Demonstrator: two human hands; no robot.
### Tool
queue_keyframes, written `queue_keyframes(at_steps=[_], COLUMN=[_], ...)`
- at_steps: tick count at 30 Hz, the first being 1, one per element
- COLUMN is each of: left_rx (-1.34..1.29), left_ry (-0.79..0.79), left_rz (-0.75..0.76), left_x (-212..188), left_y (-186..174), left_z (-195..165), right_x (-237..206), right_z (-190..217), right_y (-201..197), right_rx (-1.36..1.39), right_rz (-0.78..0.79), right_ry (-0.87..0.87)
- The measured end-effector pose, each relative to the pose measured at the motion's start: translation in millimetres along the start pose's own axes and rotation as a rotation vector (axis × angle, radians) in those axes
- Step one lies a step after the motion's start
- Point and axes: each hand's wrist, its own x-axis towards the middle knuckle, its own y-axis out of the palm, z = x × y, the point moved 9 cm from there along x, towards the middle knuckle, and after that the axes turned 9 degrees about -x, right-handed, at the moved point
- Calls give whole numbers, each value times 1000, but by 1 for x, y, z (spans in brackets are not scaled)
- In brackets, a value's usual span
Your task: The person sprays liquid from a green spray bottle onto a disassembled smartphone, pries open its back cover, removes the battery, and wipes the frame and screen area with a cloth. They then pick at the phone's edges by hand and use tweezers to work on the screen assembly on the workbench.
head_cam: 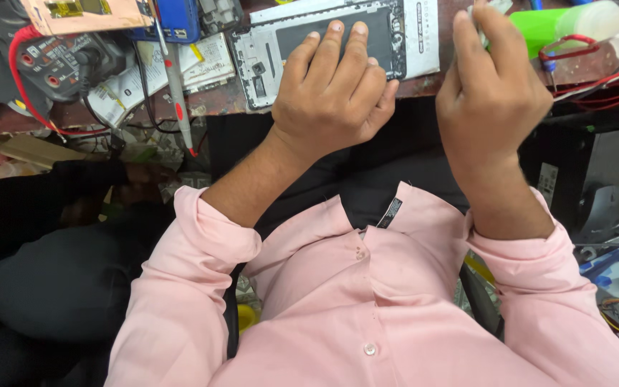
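Lying under the left hand's (331, 100) fingers (334, 39), the opened phone (266, 50) rests flat.

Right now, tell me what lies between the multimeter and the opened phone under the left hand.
In the head view, between the multimeter and the opened phone under the left hand lie a probe with a red tip and printed paper sheets.

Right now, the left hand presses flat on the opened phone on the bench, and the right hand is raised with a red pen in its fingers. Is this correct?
Not quite. The head view shows the left hand pressing on the opened phone, and the right hand is raised, but it pinches a small whitish piece, not a red pen. What the piece is cannot be told.
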Motion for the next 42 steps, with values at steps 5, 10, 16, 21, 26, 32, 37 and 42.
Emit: queue_keyframes(at_steps=[5, 10, 16, 21, 26, 32, 37, 42], left_rx=[-13, -5, -17, -91, -190, -486, -467, -311], left_ry=[3, 10, 9, -62, -113, -95, -227, -256], left_rz=[-4, -18, -11, -18, -46, -17, -47, -66], left_x=[-2, -3, -5, 9, 21, 21, 6, 1], left_y=[-1, -1, -1, -14, -49, -54, -56, -59], left_z=[0, 0, 0, 0, -8, -26, -11, 7], right_x=[-6, -7, -6, 3, -16, -58, -81, -41], right_z=[-2, 3, 1, 2, -19, -28, -94, -105], right_y=[-4, 0, 17, -17, -25, 4, -10, 7], right_rx=[-107, -333, -390, -129, 631, 1145, 962, 835], right_rz=[58, 162, 210, 91, 179, 246, -276, -161], right_ry=[37, -11, -46, -49, 412, 550, 651, 313])
